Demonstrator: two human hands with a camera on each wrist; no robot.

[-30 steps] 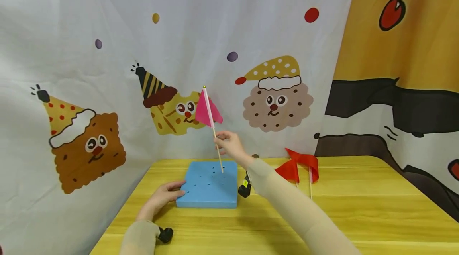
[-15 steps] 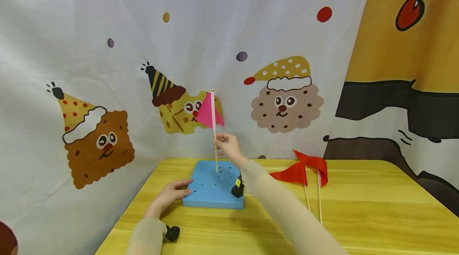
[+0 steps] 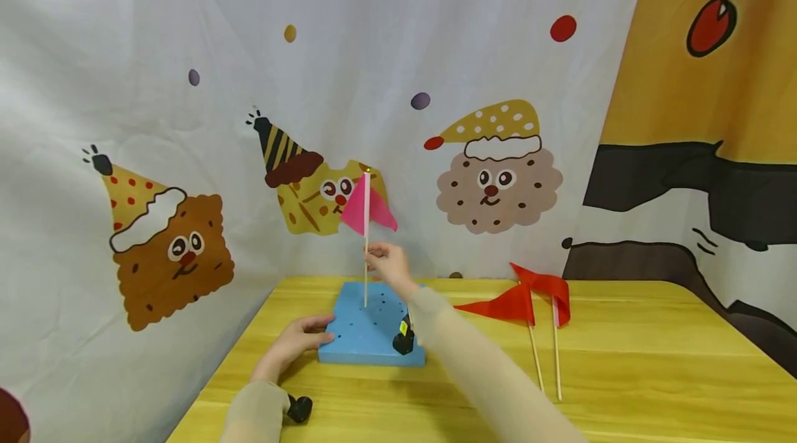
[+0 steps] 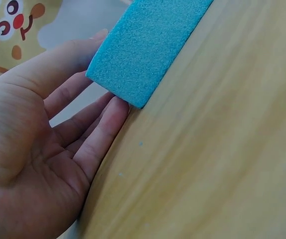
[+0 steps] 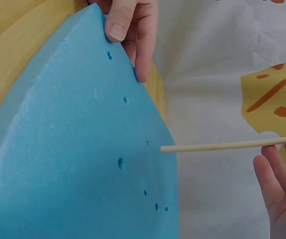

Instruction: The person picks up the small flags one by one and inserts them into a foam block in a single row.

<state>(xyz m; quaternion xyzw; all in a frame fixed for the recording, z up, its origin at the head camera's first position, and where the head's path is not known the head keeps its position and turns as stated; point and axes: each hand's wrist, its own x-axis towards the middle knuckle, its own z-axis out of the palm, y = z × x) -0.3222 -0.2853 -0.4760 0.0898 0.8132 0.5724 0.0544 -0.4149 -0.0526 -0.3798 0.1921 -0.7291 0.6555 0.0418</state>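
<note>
My right hand (image 3: 391, 264) pinches the thin wooden stick (image 5: 222, 146) of a pink flag (image 3: 355, 211), held nearly upright over a blue foam block (image 3: 367, 342). Several small holes dot the block's top. The stick's lower end shows bare in the right wrist view, close over the foam and beside a tiny hole (image 5: 148, 143). At the block's left edge lies my left hand (image 3: 297, 339), thumb on top and other fingers along the side. In the left wrist view its fingers (image 4: 103, 134) look fairly straight, touching the block's end.
Two red flags on wooden sticks, one triangular (image 3: 504, 306) and one with curled cloth (image 3: 554, 287), lie right of my right forearm. The wooden table (image 3: 654, 353) reaches back to a white printed curtain (image 3: 349, 28). Small black devices (image 3: 403, 340) sit at both wrists.
My right hand has shifted the pink flag leftward over the block and lowered it; its stick has gone from tilted to nearly upright. The head view has turned slightly. My left hand stays at the block.
</note>
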